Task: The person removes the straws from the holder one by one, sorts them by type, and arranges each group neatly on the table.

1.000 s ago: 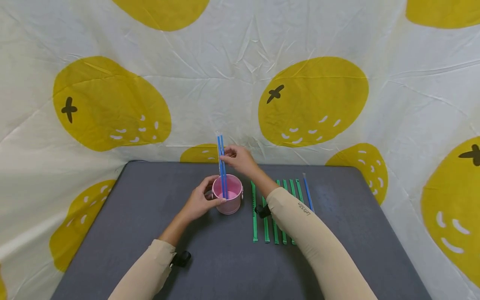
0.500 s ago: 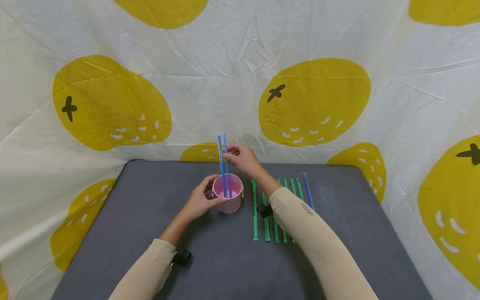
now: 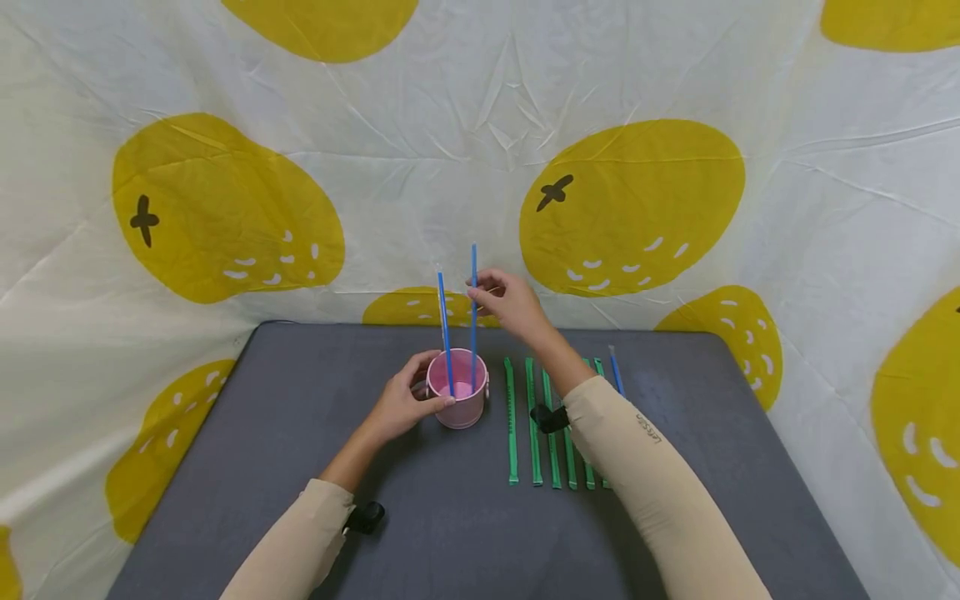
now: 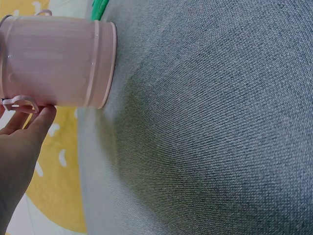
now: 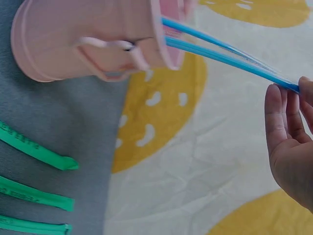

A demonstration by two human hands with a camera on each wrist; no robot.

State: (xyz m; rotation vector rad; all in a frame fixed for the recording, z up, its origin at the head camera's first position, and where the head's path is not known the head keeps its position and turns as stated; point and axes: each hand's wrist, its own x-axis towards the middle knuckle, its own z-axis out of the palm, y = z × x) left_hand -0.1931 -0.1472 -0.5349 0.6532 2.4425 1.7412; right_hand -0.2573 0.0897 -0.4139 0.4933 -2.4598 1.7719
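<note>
A small pink bucket [image 3: 459,412] stands upright on the dark tabletop, a handle lug on each side. My left hand [image 3: 406,398] grips its left side, thumb at the front of the rim and fingers behind. Two slim blue straws rise out of the bucket. The left straw [image 3: 446,321], apparently in a clear wrapper, leans inside it by itself. Between thumb and fingertips, my right hand [image 3: 510,302] pinches the upper part of the other straw [image 3: 474,346], whose lower end is inside the bucket. In the right wrist view, the bucket [image 5: 88,39] partly hides both straws.
Several green-wrapped sticks [image 3: 512,425] lie in a row right of the bucket, partly beneath my right forearm. Another blue straw [image 3: 617,371] lies at the row's right end. The table [image 3: 315,367] ends at a patterned cloth [image 3: 420,208] hanging behind.
My right hand has moved right and slightly up with its straw, which now stands apart from the left one. My left hand stays on the bucket.
</note>
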